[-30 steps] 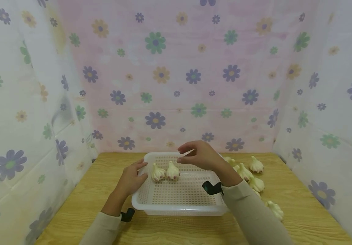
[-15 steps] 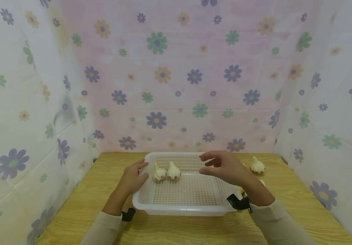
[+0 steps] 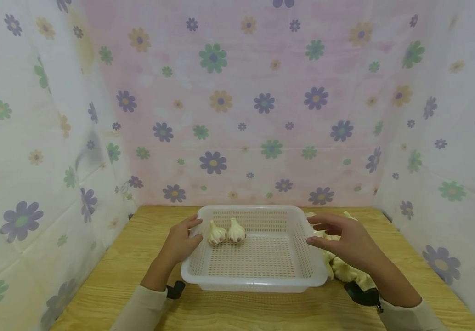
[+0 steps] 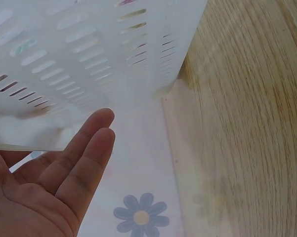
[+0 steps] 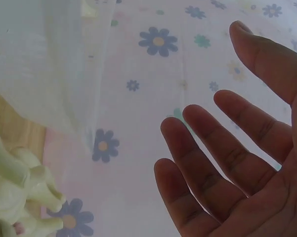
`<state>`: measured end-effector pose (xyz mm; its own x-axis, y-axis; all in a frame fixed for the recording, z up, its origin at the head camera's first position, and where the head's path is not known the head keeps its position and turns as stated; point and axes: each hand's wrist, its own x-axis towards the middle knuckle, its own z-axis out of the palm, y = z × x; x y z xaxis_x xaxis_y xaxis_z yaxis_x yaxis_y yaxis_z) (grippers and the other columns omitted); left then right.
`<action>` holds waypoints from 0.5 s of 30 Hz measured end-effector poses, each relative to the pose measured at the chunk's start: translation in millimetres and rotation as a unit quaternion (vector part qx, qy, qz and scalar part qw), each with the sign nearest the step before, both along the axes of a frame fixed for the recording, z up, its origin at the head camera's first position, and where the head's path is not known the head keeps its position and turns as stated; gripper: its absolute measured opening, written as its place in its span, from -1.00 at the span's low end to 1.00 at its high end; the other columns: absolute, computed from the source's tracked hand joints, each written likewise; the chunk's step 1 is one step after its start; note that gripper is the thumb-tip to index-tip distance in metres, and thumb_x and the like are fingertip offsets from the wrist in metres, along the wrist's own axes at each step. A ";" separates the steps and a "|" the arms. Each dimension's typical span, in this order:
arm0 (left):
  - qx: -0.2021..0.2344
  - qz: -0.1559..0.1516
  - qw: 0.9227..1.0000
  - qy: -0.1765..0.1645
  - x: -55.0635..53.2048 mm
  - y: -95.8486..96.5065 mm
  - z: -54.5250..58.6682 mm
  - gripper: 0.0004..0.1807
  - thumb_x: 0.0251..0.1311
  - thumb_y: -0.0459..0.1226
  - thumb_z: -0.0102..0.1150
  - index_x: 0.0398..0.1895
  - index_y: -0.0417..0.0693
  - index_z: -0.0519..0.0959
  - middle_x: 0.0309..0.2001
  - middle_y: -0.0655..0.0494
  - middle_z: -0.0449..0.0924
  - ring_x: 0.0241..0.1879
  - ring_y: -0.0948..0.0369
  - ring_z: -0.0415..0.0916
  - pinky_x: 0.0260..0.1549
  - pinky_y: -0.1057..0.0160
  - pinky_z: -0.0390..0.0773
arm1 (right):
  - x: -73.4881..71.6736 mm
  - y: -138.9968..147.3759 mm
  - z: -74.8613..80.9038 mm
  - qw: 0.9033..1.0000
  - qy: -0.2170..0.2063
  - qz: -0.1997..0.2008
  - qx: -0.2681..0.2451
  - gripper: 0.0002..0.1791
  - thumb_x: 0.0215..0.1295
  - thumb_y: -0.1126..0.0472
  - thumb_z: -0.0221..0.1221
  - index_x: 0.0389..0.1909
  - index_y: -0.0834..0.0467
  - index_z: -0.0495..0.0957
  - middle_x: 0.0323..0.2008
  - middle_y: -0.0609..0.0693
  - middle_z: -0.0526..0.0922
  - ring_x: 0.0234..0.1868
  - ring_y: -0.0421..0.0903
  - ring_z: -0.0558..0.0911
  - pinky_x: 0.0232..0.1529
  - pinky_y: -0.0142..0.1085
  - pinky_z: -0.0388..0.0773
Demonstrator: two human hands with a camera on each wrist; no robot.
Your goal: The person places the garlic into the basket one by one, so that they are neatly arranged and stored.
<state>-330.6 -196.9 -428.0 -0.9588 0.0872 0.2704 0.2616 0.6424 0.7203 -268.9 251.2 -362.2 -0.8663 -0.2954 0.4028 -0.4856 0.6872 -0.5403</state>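
A white plastic basket (image 3: 258,281) with slotted walls stands on the table. Two garlic bulbs (image 3: 236,232) lie side by side in its back left part. At the left rim rests my left hand (image 3: 179,241), its fingers (image 4: 86,163) extended along the basket's outer wall in the left wrist view. My right hand (image 3: 347,239) hovers just right of the basket, over a pile of garlic bulbs (image 3: 347,271), which it partly hides. Its fingers (image 5: 200,163) are spread and slightly bent, with nothing between them. Part of the pile shows at lower left in the right wrist view.
A wood-grain table (image 3: 130,262) lies under everything. Flower-patterned cloth (image 3: 237,115) closes off the back and both sides. Dark cameras (image 3: 363,294) are strapped at both wrists.
My right hand has moved right and lower, from above the basket to over the garlic pile. The left hand stays at the rim, and the two bulbs in the basket have not moved.
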 end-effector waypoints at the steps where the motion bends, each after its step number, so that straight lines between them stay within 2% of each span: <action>1: -0.002 0.001 1.000 0.001 -0.2 0.1 -0.3 -0.43 0.26 -0.27 0.23 0.37 -0.20 0.54 0.54 -0.08 0.32 0.19 -0.19 0.63 -0.03 0.01 0.75 | 2.0 5.1 -1.3 1.000 0.000 -0.007 0.003 -0.46 0.25 -0.21 0.38 0.24 -0.21 0.62 0.17 -0.12 0.71 0.06 -0.06 0.74 0.01 -0.19 0.73; 5: -0.006 0.004 1.000 -0.002 -0.7 0.2 -0.7 -0.43 0.27 -0.26 0.23 0.37 -0.16 0.55 0.54 -0.04 0.32 0.20 -0.17 0.62 -0.01 0.02 0.74 | 7.1 25.1 -7.4 1.000 -0.008 -0.017 0.002 -0.49 0.27 -0.17 0.38 0.24 -0.23 0.61 0.17 -0.14 0.71 0.03 -0.14 0.74 -0.02 -0.29 0.72; 8: -0.008 0.002 1.000 0.005 -0.5 0.6 -0.3 -0.43 0.26 -0.27 0.22 0.37 -0.19 0.55 0.54 -0.08 0.32 0.20 -0.20 0.62 -0.01 0.00 0.74 | 10.6 40.6 -12.8 1.000 -0.013 -0.015 -0.003 -0.52 0.31 -0.10 0.37 0.24 -0.22 0.61 0.16 -0.15 0.71 0.01 -0.28 0.71 -0.06 -0.34 0.71; 15: -0.008 -0.002 1.000 0.007 -0.9 0.6 0.1 -0.43 0.25 -0.28 0.22 0.36 -0.21 0.55 0.53 -0.11 0.32 0.17 -0.22 0.63 -0.06 0.00 0.76 | 14.4 79.7 -27.9 0.998 -0.033 0.037 -0.046 -0.53 0.37 0.18 0.34 0.29 0.00 0.59 0.20 -0.18 0.67 0.07 -0.41 0.66 -0.06 -0.38 0.71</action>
